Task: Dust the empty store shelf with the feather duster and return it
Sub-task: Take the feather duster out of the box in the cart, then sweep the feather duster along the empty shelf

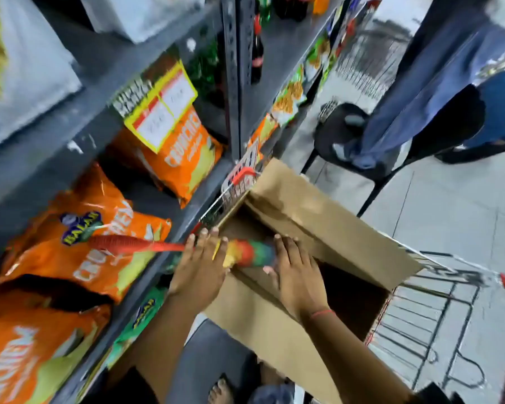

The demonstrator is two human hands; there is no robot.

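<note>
The feather duster (250, 253) has a red handle pointing left over the shelf and a red, green and yellow head between my hands. It lies level at the near left corner of an open cardboard box (327, 225). My left hand (200, 268) is laid over the joint of handle and head, fingers curled round it. The far end of the head sits under my right hand (298, 275), fingers on top and thumb below. Orange snack bags (99, 246) fill the grey metal shelf (155, 211) on the left.
The box sits in a wire shopping cart (426, 313) with red handles. A black chair (359, 147) draped with blue cloth stands on the tiled floor behind it, and a person in jeans (502, 112) is at far right. My foot (220, 390) shows below.
</note>
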